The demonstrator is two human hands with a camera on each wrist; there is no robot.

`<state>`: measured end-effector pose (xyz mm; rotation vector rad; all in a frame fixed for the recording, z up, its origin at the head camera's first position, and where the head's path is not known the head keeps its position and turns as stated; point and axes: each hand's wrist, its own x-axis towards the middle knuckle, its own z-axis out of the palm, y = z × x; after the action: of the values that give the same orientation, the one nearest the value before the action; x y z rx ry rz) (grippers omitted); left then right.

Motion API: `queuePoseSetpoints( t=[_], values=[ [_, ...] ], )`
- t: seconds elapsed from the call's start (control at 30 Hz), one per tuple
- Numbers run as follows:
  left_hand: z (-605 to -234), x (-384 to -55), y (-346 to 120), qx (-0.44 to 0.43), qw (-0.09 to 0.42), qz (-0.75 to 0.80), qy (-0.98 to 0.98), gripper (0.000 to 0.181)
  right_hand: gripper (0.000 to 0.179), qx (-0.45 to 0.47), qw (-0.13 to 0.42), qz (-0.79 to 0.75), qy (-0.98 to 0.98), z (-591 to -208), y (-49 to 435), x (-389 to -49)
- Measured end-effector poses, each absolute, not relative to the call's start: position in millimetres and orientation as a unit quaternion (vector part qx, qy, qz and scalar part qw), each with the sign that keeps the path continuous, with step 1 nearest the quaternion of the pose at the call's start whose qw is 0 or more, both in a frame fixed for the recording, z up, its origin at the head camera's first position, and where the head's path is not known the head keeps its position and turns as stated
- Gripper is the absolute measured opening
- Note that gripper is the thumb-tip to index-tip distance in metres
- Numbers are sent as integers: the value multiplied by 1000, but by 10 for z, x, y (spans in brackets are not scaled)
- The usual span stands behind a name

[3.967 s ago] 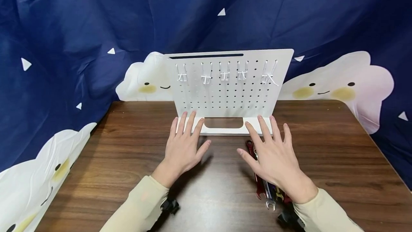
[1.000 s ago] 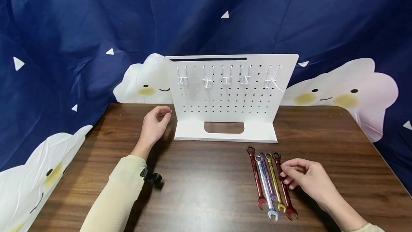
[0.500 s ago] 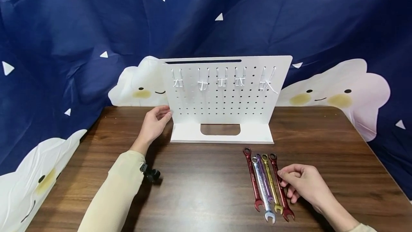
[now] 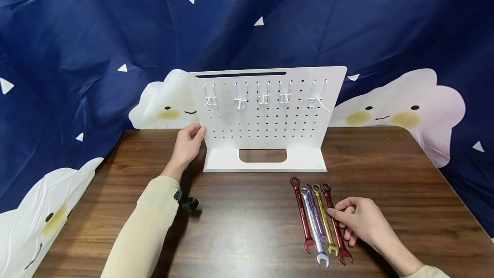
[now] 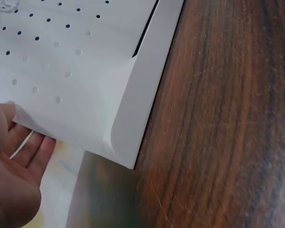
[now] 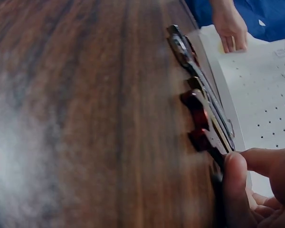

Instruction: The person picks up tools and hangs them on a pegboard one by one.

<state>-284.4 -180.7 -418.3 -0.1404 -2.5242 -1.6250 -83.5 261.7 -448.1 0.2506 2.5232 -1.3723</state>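
Note:
My left hand (image 4: pixel 187 143) holds the left side edge of a white pegboard stand (image 4: pixel 266 138), thumb on the front face and fingers behind it, as the left wrist view also shows. At the right, my right hand (image 4: pixel 360 220) pinches the shaft of the rightmost red combination wrench (image 4: pixel 337 228) between thumb and index finger. Beside it on the table lie a gold wrench (image 4: pixel 325 220), a purple wrench (image 4: pixel 315 211), a silver wrench (image 4: pixel 312 222) and another red wrench (image 4: pixel 302 213), side by side, their ring ends toward the board.
Several white wire hooks (image 4: pixel 263 98) sit along the upper part of the pegboard. The stand rests on a brown wooden table (image 4: pixel 239 222), in front of a dark blue curtain (image 4: pixel 115 20) with white cloud figures. A black wrist camera (image 4: pixel 189 203) is strapped to the left wrist.
My hands left the board's base; the left went to its left edge and now grips it. My right hand moved to the wrenches and now pinches the rightmost red wrench.

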Motion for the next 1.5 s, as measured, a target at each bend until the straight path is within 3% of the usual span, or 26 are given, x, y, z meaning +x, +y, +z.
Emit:
queuePoseSetpoints(
  t=[0.13, 0.33, 0.77, 1.07, 1.5],
  values=[
    [-4185, -2868, -1781, -40, 76, -525, -847, 34, 29, 91, 112, -431, 891, -4468, 2561, -839],
    [-4168, -2891, -1784, -34, 91, -509, -855, 32, 25, 83, 134, -466, 870, -4478, 2574, -868],
    [-4146, -2912, -1781, -32, 59, -527, -847, 32, 29, 90, 166, -524, 830, -4498, 2683, -869],
    [-4203, -2936, -1740, -8, 94, -549, -830, 30, 28, 89, 109, -517, 845, -4430, 2613, -834],
    [-4196, -2929, -1704, 2, 100, -557, -824, 29, 23, 78, 52, -544, 834, -4480, 2641, -777]
  ],
)
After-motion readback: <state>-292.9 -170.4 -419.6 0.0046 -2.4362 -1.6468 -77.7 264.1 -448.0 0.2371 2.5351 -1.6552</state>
